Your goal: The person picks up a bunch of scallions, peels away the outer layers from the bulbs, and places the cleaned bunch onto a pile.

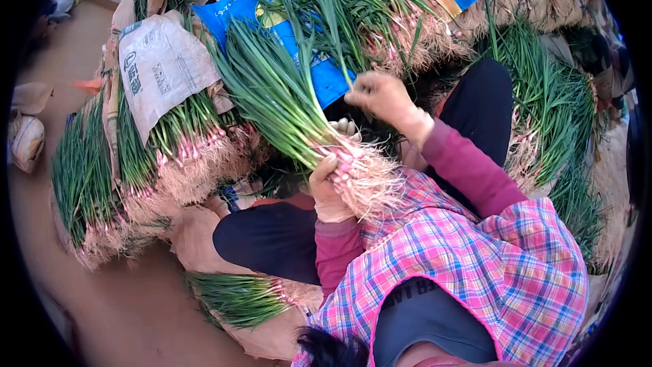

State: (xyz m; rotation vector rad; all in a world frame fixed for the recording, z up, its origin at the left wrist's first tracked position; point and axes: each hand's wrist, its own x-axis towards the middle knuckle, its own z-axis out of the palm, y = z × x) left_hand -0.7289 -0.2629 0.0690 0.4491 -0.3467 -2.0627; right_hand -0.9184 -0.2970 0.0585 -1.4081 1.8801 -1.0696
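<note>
My left hand [327,194], in what looks like a pale glove, is wrapped round a bunch of spring onions [292,119] near its pinkish bulbs. The long green leaves point up and to the left, and the tangled pale roots hang toward my lap. To the right of the bunch, my right hand [386,98] has its fingers pinched on a single green onion stalk that runs up among the leaves. Just behind lies a blue printed sack [329,83], partly covered by onion leaves.
A pile of spring onions [397,17] lies on the blue sack. More bunches stand at left under a white printed sack [163,68]. Others lie at right [543,109] and by my left knee [238,299]. Brown floor [136,306] shows at left.
</note>
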